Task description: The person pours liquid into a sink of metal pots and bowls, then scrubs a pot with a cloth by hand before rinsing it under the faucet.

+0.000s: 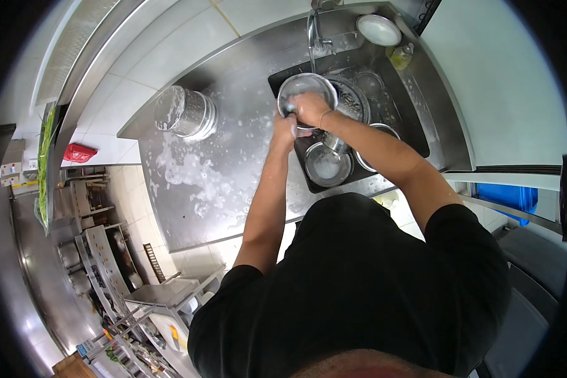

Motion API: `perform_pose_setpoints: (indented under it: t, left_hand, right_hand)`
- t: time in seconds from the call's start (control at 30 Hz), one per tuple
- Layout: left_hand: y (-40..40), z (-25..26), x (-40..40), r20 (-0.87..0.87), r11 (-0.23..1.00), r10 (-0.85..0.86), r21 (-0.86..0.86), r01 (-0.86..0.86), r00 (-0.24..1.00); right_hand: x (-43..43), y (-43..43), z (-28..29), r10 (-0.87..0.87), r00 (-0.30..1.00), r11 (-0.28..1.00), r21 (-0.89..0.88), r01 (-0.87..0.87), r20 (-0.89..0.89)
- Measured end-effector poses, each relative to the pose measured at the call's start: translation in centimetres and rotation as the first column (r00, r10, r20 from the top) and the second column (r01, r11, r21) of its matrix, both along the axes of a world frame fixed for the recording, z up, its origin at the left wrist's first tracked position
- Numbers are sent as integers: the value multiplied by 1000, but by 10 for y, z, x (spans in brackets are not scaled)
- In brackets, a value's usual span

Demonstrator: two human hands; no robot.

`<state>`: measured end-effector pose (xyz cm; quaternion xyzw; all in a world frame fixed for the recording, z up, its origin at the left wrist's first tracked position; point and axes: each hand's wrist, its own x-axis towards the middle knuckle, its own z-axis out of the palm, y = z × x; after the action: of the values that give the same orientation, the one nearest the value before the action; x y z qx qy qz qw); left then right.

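Note:
A round metal bowl (312, 84) is held over the left part of the dark sink basin (408, 127), below the running faucet (313, 33). My left hand (286, 128) grips the bowl's near-left rim. Inside the bowl, my right hand (310, 108) reaches down to the inner wall; its fingertips are blurred, so whether it holds something is unclear. Beneath and beside the bowl, the basin contains a large round metal pan (354, 101), a metal bowl with suds (328, 164) and other round metal vessels, partly covered by my right forearm.
Stacked metal containers (186, 113) lie tipped on the foamy steel counter (245, 184) to the left. At the sink's back right corner are a white-filled round bowl (379, 30) and a pump bottle of yellowish liquid (401, 56). A wall (505, 85) rises on the right.

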<state>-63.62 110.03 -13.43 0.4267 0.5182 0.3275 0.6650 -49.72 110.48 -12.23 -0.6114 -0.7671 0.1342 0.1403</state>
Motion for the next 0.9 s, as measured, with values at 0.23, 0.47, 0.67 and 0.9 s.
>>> perform_pose_setpoints:
  t: [0.23,0.47,0.67,0.9]
  left_hand:
    - [-1,-4,-9,-58,996,77,55,-73,995]
    - [9,-12,-17,13,997,41,-59,-40,999]
    - [10,2,-34,-199,999,44,36,-38,979]
    - [17,27,-21,-502,982,-65,119,144,863]
  right_hand:
    - [-11,7,-2,24,891,995,-99,24,453]
    - [-10,31,-29,175,958,950,218,-225,229]
    - [-12,32,-39,315,779,893,109,-436,542]
    - [-35,35,-14,99,870,939,-334,78,483]
